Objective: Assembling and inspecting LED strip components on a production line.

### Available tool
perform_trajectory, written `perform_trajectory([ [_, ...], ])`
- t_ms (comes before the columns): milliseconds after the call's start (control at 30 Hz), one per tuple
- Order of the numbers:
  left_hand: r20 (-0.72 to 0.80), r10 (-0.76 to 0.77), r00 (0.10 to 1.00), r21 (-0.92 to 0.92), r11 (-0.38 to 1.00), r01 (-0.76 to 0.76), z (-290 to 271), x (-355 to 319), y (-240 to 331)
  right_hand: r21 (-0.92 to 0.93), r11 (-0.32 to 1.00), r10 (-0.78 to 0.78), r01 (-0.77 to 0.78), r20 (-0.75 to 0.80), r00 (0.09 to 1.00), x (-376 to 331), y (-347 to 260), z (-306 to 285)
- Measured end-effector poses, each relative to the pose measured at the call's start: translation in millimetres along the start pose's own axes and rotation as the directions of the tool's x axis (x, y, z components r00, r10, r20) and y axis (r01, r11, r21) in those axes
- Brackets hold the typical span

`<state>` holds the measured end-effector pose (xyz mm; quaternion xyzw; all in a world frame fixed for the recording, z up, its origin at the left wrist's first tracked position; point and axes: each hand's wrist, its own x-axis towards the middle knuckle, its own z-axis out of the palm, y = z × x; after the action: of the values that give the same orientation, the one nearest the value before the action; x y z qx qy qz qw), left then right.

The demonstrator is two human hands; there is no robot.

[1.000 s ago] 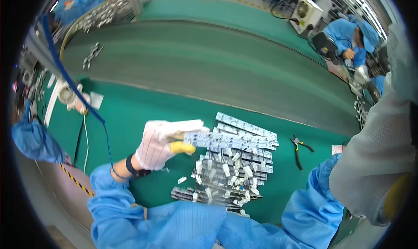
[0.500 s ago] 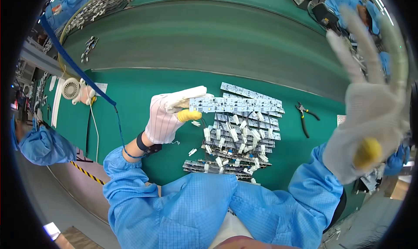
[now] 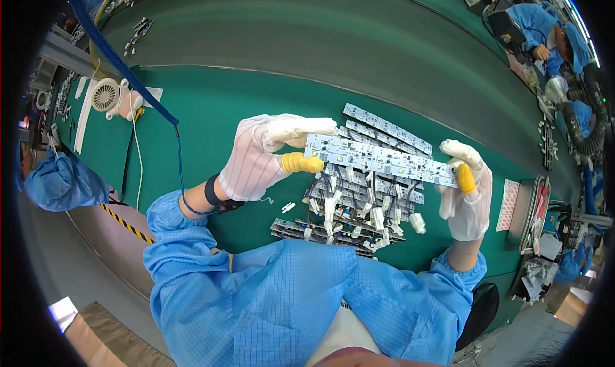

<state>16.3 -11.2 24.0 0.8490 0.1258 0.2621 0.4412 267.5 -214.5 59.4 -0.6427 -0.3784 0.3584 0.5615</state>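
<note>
Head view, 2 hands, left (image 3: 259, 155) and right (image 3: 466, 191), clamped on ends of long white circuit strip (image 3: 381, 158), dotted components

White paper label (image 3: 152, 95) — beside small fan (image 3: 104, 94).

Bright, even overhead light, sharp centre, strong fisheye bending, black rim.

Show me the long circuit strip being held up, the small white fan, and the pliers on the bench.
long circuit strip (image 3: 384, 160), head view, middle of the board between the gloves.
small white fan (image 3: 106, 94), head view, centre of its round grille.
pliers (image 3: 546, 146), head view, handles; small and hard to make out.
</note>
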Motion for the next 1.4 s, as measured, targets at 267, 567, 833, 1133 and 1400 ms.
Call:
perform_trajectory([
  [267,-0.015,0.023,1.0,0.056,0.998,-0.023,-5,5,-7,0.1,0.994,-0.042,0.044,-0.03,0.999,4,1,-3],
  [567,-0.072,-0.046,0.996,-0.064,0.997,0.041,6,2,-12,0.066,0.997,0.038,-0.032,-0.099,0.994,1,-7,5],
  [833,-0.141,-0.011,0.99,-0.019,1.0,0.008,6,5,-7,0.05,0.999,0.019,-0.016,-0.068,0.998,1,-5,1],
  [1133,-0.04,-0.121,0.992,-0.046,0.992,0.119,1,9,-3,0.026,0.999,-0.038,0.041,-0.093,0.995,-4,-4,-2],
  [1400,-0.144,-0.218,0.965,-0.158,0.968,0.195,7,17,-8,0.065,0.997,0.035,-0.038,0.055,0.998,-6,-11,-3],
])
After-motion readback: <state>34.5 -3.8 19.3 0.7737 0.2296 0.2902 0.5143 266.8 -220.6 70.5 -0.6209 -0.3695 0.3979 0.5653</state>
